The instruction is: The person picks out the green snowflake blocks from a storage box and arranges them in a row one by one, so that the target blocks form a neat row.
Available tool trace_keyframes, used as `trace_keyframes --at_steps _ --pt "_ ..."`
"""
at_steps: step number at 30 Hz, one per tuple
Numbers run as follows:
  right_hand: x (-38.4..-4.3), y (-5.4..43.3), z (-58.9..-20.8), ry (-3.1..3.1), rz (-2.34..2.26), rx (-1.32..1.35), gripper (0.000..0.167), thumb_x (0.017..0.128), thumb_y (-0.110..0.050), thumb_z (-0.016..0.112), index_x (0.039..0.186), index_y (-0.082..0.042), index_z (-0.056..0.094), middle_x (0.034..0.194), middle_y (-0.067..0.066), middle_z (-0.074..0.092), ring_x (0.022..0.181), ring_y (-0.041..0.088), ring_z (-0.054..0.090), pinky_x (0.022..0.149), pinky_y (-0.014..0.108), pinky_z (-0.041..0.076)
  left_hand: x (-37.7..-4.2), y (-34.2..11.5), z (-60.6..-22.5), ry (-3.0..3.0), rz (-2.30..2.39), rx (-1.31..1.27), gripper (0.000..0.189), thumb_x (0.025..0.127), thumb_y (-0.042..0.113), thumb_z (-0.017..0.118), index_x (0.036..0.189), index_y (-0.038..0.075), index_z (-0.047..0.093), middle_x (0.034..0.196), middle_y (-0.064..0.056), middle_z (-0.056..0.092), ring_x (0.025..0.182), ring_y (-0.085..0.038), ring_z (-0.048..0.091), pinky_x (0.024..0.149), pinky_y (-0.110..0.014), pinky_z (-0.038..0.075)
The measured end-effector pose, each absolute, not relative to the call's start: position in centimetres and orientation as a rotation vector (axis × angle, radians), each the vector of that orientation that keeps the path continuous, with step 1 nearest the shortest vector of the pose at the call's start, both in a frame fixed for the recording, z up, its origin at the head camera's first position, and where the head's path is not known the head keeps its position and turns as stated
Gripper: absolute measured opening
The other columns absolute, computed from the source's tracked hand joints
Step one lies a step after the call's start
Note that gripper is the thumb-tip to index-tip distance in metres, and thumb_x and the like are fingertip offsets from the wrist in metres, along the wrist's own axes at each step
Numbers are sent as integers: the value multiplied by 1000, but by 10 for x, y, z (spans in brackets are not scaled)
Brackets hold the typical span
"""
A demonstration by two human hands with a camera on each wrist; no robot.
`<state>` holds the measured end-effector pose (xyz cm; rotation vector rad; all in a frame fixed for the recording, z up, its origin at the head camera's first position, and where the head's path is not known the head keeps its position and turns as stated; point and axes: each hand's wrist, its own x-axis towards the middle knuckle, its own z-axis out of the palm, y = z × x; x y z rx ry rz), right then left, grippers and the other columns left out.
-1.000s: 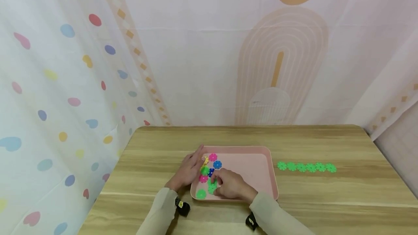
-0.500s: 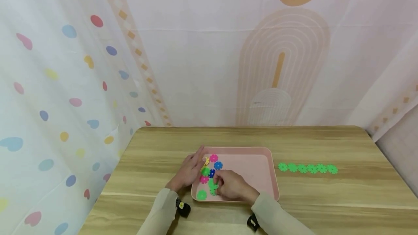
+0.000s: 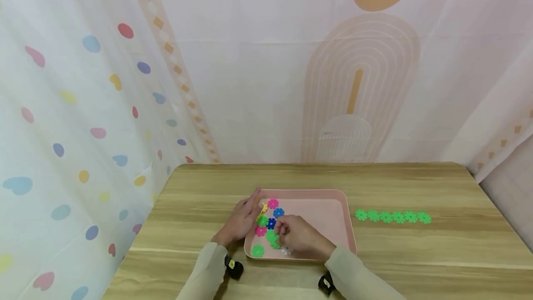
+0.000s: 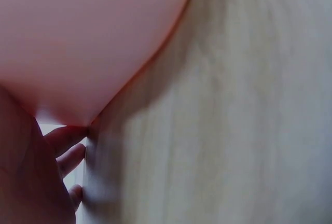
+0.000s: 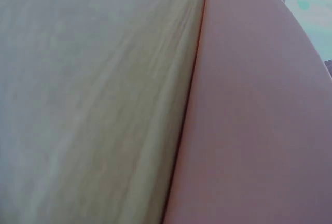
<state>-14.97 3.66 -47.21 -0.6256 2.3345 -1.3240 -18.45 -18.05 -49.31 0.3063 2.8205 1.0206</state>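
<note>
Here's the danger spot: the right hand (image 3: 301,235) is low over the pink tray (image 3: 322,219), fingers bent down beside two overlapping green discs (image 3: 271,235), and whether its grip has a piece I cannot tell; the fingertips are turned from view, and the right wrist view shows no fingers. With those discs lapping so closely, a pinch could bring up two at once or let one slip flat. A careless drag could also shove the dark blue disc (image 3: 271,223) or the white disc (image 3: 286,251), which peeks out just under the hand.

Over on the other side, the left hand (image 3: 238,222) rests along the tray's left rim, fingers extended, not clenched. If that touch lifts, a nudge from inside might slide the tray across the wooden surface (image 3: 437,253).

Into the tray, then: everything crowds left. A pink disc (image 3: 273,203) at the far end, a blue disc (image 3: 278,213) just below, a yellow disc (image 3: 264,208) partly hidden, another green piece (image 3: 263,221) mid-cluster, a second pink piece (image 3: 261,231), a lone green one (image 3: 258,251) in the near corner. Outside, right of the tray, runs a row of six green discs (image 3: 386,217).
</note>
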Motion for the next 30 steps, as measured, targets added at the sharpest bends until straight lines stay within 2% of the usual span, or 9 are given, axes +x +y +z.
trace_keyframes --at_steps 6,12,18,24,30 --pt "-152 50 -467 2280 -1387 -562 11 89 2 62 90 -8 64 78 1 58 72 15 52 64 25 45 -185 -180 -494 2814 1013 283 59 107 41 35 161 25 15 160 -10 32 145 -41 26 112 -69 22" --pt "-156 70 -461 2370 -1379 -619 14 87 3 62 89 -11 62 79 -2 58 75 14 52 67 25 44 -187 -179 -496 2812 1010 270 59 107 42 35 161 28 13 160 -10 32 146 -40 24 112 -69 20" --pt "-155 94 -453 2413 -1431 -655 9 89 -3 68 91 -10 64 83 -2 60 81 15 54 73 24 44 -189 -180 -498 2808 1001 241 59 107 45 34 160 33 12 161 -10 31 146 -39 24 112 -69 20" --pt "-153 126 -450 2375 -1548 -651 8 89 -3 70 92 -4 63 84 4 62 77 11 54 67 20 45 -188 -179 -499 2810 1010 251 60 107 46 34 160 30 13 160 -12 32 145 -41 25 111 -71 21" --pt "-152 161 -447 2351 -1589 -599 11 93 -8 67 99 -1 61 89 8 62 78 14 58 66 25 49 -188 -180 -498 2816 1014 269 60 107 45 34 160 29 13 159 -14 33 145 -42 25 111 -71 22"
